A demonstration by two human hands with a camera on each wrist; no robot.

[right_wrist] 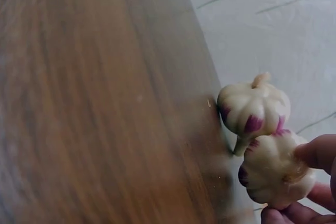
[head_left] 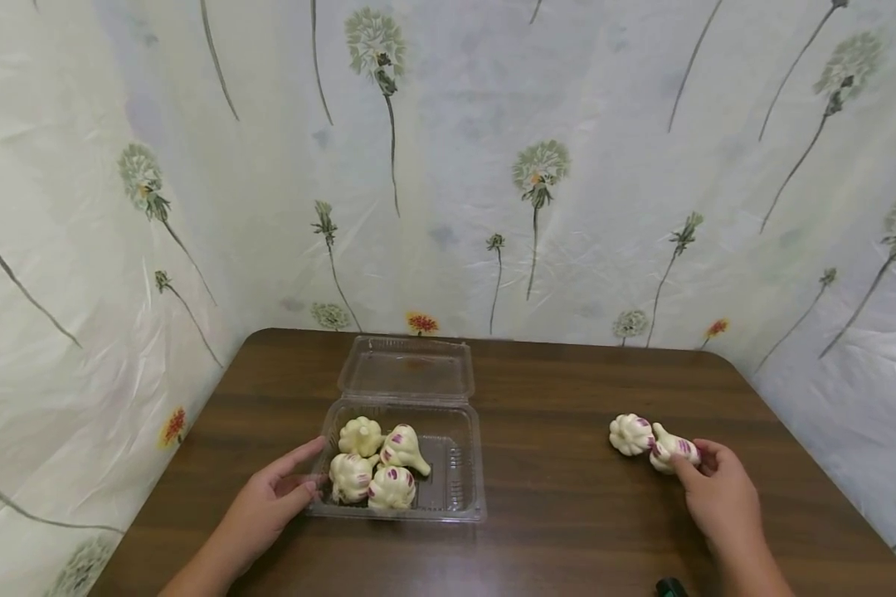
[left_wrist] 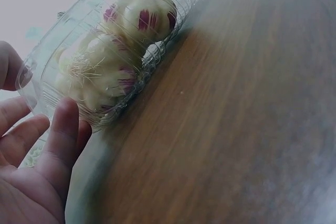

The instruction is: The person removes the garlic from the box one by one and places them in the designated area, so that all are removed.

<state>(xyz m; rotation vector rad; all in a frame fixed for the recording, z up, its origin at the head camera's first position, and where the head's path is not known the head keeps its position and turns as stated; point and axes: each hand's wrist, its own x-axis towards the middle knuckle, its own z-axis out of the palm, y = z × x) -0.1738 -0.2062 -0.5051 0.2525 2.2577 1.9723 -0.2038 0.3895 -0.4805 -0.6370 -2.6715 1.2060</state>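
Note:
A clear plastic clamshell box lies on the table with its lid folded back. Several garlic bulbs, cream with purple marks, sit in its left part. My left hand rests against the box's left edge, thumb and fingers spread along the rim; the left wrist view shows bulbs through the wall. Over on the right, my right hand pinches a garlic bulb between thumb and fingers. Another garlic bulb touches it; in the right wrist view this bulb stands beyond the held one.
The dark wooden table reaches back to a flower-printed curtain, which also hangs at both sides. At the front edge of the head view, part of a small dark object shows near the right forearm.

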